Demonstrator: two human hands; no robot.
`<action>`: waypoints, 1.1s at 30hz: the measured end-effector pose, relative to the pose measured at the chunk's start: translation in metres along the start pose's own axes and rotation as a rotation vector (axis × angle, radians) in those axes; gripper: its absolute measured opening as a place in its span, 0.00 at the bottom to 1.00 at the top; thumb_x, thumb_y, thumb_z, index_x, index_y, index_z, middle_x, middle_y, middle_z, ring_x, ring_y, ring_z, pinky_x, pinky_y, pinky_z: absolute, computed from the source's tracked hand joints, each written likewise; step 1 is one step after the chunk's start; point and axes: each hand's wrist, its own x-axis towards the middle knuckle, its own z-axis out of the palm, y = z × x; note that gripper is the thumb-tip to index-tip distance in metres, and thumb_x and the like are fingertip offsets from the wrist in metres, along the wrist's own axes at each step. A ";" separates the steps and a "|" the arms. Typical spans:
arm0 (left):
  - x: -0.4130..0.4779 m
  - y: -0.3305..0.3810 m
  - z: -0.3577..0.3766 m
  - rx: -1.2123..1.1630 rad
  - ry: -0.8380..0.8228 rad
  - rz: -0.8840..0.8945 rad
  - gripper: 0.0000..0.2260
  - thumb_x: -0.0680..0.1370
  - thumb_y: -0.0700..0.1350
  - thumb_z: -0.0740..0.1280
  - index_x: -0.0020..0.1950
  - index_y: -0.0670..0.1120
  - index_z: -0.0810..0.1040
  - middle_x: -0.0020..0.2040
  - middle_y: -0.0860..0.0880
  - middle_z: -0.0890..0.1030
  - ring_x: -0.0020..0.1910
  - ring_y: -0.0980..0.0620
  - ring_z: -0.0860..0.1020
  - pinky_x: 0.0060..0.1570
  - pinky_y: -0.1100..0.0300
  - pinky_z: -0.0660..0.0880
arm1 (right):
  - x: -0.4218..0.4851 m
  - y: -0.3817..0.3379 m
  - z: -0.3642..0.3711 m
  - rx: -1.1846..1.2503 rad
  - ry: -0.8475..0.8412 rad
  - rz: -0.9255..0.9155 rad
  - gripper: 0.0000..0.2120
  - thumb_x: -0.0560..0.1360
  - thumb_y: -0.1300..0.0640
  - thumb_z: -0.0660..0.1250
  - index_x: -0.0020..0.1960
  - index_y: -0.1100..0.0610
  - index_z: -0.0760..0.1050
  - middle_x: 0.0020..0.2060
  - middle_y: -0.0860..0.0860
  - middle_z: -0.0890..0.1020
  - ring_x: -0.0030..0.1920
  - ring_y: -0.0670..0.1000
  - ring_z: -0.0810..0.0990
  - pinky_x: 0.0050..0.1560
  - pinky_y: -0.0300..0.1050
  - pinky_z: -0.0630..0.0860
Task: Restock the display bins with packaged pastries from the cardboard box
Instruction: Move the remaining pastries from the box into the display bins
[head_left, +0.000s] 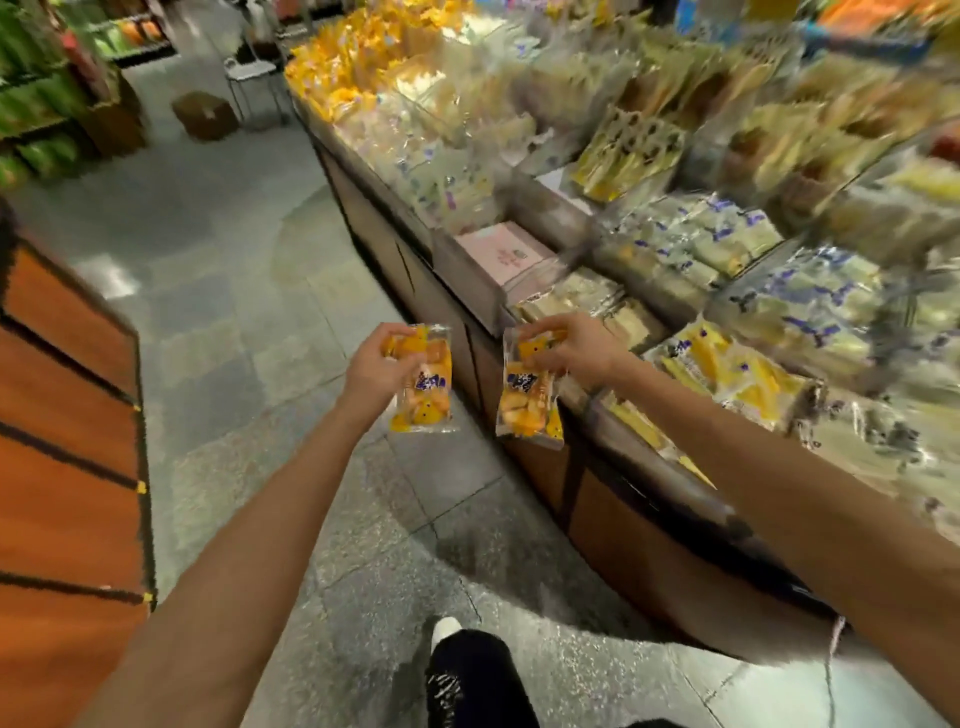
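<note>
While each grip pinches one packet by its top edge, the left grip (376, 364) holds a pastry packet (423, 395) over the floor (260, 322), and the right grip (574, 351) holds a second packet (527, 402) at the counter (623, 509) front. Both packets hang down, clear wrappers printed yellow with a dark blue label and golden pastry inside. Just beyond, a display bin (631, 423) holds similar yellow packets.
</note>
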 end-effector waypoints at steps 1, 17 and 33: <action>0.019 0.003 0.005 0.008 -0.029 0.012 0.12 0.73 0.40 0.75 0.53 0.48 0.78 0.43 0.53 0.79 0.41 0.52 0.78 0.38 0.68 0.74 | 0.010 0.006 -0.004 0.022 0.038 0.044 0.12 0.69 0.54 0.77 0.51 0.47 0.82 0.42 0.50 0.83 0.39 0.46 0.80 0.43 0.43 0.75; 0.293 0.036 0.029 -0.049 -0.413 0.089 0.14 0.74 0.40 0.74 0.56 0.50 0.76 0.55 0.50 0.76 0.48 0.53 0.78 0.37 0.62 0.78 | 0.162 -0.002 -0.045 0.373 0.528 0.223 0.13 0.67 0.55 0.78 0.50 0.48 0.80 0.48 0.60 0.85 0.47 0.58 0.85 0.46 0.46 0.82; 0.541 0.017 0.151 -0.182 -0.595 -0.104 0.15 0.73 0.32 0.71 0.48 0.53 0.80 0.54 0.44 0.80 0.53 0.41 0.80 0.51 0.47 0.80 | 0.366 0.091 -0.089 0.322 0.697 0.492 0.13 0.72 0.57 0.75 0.56 0.50 0.80 0.47 0.50 0.83 0.45 0.56 0.84 0.47 0.56 0.82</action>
